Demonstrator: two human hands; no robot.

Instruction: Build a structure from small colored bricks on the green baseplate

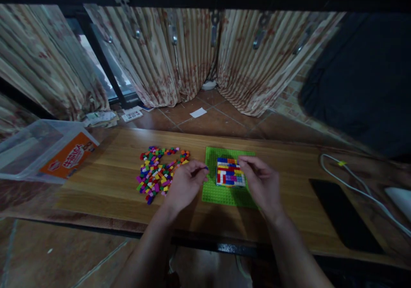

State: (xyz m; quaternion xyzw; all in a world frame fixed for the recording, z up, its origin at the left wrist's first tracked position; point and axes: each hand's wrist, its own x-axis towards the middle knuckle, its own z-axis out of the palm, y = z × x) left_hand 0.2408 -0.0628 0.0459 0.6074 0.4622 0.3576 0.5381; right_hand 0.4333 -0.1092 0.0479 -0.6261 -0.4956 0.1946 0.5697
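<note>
A green studded baseplate (pixel 229 197) lies on the wooden table, with a low block of multicoloured toy bricks (pixel 229 174) built on its middle. My left hand (pixel 189 181) is closed in a pinch just left of the block, over the baseplate's left edge. Between its fingertips shows a small dark blue toy brick (pixel 206 168). My right hand (pixel 261 181) has its thumb and fingers together at the block's upper right corner. What those fingers hold, if anything, is too small to make out. Partly behind my left hand, a pile of loose toy bricks (pixel 157 172) spreads out.
A clear plastic bin (pixel 41 146) with an orange label stands at the table's left end. On the right lie a black flat panel (pixel 345 215) and a white cable (pixel 353 183). Striped curtains (pixel 154 57) hang behind, and a white paper (pixel 198 112) is on the tiled floor.
</note>
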